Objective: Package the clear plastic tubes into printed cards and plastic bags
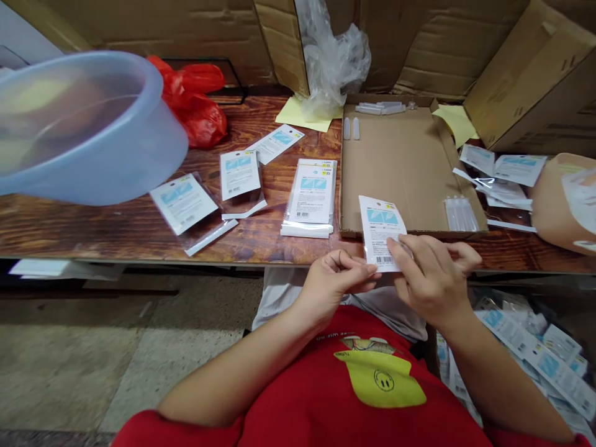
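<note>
A white printed card (379,226) with blue pictures and a barcode is held between my two hands, over the table's front edge. My left hand (342,276) pinches its lower left corner between thumb and fingers. My right hand (431,273) is closed on the card's lower right side, fingers across its face. Just behind the card lies a shallow cardboard tray (395,167), with clear plastic pieces (460,214) at its front right and small tubes (380,108) along its back. Left of the tray sits a stack of bagged cards (310,192).
Loose bagged cards (239,174) lie left of the stack. A large blue basin (162,149) and a red plastic bag (205,118) stand farther left. More packets (519,169) and a beige container (554,198) are at right. Below the table, packets (549,354) are piled.
</note>
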`<state>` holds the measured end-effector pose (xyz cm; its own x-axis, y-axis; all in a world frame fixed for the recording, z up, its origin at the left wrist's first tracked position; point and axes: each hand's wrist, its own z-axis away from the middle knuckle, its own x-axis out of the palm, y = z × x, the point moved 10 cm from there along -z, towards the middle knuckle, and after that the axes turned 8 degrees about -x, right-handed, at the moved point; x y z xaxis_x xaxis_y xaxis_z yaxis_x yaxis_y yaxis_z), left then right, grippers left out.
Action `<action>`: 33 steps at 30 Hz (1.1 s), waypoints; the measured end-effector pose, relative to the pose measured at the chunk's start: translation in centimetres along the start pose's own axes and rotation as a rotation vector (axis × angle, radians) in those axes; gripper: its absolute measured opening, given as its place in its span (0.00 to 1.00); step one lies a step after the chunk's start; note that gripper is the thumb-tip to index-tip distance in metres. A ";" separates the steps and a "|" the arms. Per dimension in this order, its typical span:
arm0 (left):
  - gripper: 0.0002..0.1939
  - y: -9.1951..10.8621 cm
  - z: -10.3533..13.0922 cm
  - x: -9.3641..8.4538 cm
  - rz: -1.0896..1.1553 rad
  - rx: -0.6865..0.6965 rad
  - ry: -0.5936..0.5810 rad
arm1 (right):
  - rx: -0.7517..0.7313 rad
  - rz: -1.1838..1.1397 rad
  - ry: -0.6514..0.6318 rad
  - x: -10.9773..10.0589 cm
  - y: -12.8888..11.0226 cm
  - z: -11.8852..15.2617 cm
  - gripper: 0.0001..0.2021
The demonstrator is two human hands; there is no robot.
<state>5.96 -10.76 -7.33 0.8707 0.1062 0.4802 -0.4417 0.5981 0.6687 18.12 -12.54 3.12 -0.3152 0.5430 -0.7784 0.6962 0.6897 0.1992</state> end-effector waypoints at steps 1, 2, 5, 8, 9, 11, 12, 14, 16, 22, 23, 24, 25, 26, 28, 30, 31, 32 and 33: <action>0.25 0.7 0.4 0.7 -0.072 0.018 -0.048 | -0.019 -0.012 -0.017 0.0 0.2 -0.4 0.23; 0.23 1.9 0.9 1.3 -0.180 0.072 -0.088 | -0.036 -0.021 -0.017 -0.3 0.5 -0.8 0.24; 0.27 9.2 3.8 3.3 -0.678 0.586 -0.051 | -0.023 -0.077 0.065 -2.4 1.8 -1.8 0.22; 0.23 14.5 7.7 6.4 -1.213 1.175 0.102 | 0.079 -0.295 0.121 -4.1 3.5 -2.3 0.16; 0.17 14.7 7.7 7.4 -1.352 1.226 0.069 | 0.126 -0.408 0.109 -4.1 4.0 -2.3 0.14; 0.07 14.1 6.6 8.7 -1.549 1.157 -0.069 | 0.229 -0.646 0.025 -3.1 4.6 -2.3 0.13; 0.04 13.6 5.9 9.0 -1.591 1.083 -0.133 | 0.276 -0.763 -0.027 -2.4 4.7 -2.3 0.14; 0.03 12.8 5.1 9.1 -1.582 0.933 -0.210 | 0.326 -0.965 -0.104 -1.6 4.4 -2.4 0.14; 0.04 12.6 4.9 9.1 -1.501 0.827 -0.244 | 0.325 -1.095 -0.113 -1.8 4.0 -3.0 0.11; 0.13 10.2 4.0 9.7 -1.226 0.241 -0.652 | 0.044 -1.210 -0.094 -5.1 2.1 -5.0 0.14; 0.14 9.4 3.6 9.7 -1.151 0.112 -0.708 | -0.058 -1.193 -0.104 -5.9 1.2 -5.0 0.14; 0.14 8.8 3.1 9.6 -1.081 0.011 -0.728 | -0.148 -1.146 -0.105 -6.6 0.5 -4.9 0.14; 0.13 7.9 2.5 9.5 -1.046 -0.078 -0.734 | -0.216 -1.069 -0.095 -7.3 -0.1 -4.5 0.14; 0.12 6.9 2.0 9.5 -1.023 -0.155 -0.749 | -0.254 -0.974 -0.081 -7.9 -0.4 -4.1 0.14; 0.11 5.3 1.2 9.6 -0.989 -0.236 -0.766 | -0.243 -0.772 -0.072 -8.5 -0.1 -2.8 0.14; 0.10 5.1 0.3 9.8 -0.949 -0.216 -0.724 | -0.158 -0.634 -0.094 -8.8 1.3 -1.2 0.15; 0.09 5.2 0.0 9.9 -0.936 -0.194 -0.691 | -0.109 -0.620 -0.127 -8.7 2.1 -0.3 0.18; 0.09 5.4 -0.2 10.0 -0.928 -0.170 -0.662 | -0.057 -0.645 -0.170 -8.4 2.9 0.5 0.25; 0.08 5.6 -0.3 10.1 -0.928 -0.149 -0.638 | 0.001 -0.703 -0.204 -7.9 3.8 1.3 0.35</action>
<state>12.34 -6.08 1.05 0.5603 -0.8257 0.0651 0.3837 0.3285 0.8630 24.08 -14.82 9.23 -0.5614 -0.1281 -0.8176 0.3744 0.8417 -0.3890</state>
